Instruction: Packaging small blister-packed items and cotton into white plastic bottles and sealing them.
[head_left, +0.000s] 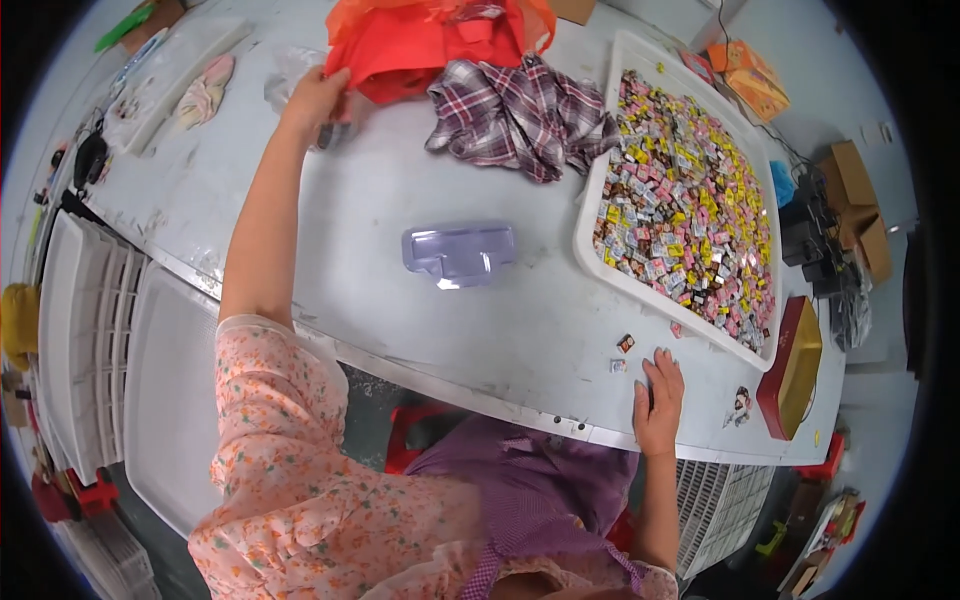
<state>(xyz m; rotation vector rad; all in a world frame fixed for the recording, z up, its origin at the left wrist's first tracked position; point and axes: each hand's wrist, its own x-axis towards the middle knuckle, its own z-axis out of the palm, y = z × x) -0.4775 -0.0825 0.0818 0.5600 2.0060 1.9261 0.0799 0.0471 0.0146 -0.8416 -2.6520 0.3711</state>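
Note:
My left hand point(318, 98) reaches to the far side of the table, its fingers closed at the left edge of a red cloth bag point(385, 80). A small greyish blurred thing shows just below that hand; I cannot make out what it is. My right hand point(660, 400) rests on the table's near edge with its fingers stretched out, holding nothing. Just beyond it lie a small brown wrapped piece point(626, 343) and a pale wrapped piece point(618, 366). A clear plastic tray point(460, 254) with a stepped outline sits between my hands in mid-table.
A large white tub point(592, 240) full of small colourful wrapped pieces stands at right. Beside the red bag lies a crumpled plaid cloth point(520, 115). A red-and-gold box point(795, 370) is near the right edge. White plastic trays point(80, 330) stand left of the table; a cardboard box point(855, 205) sits far right.

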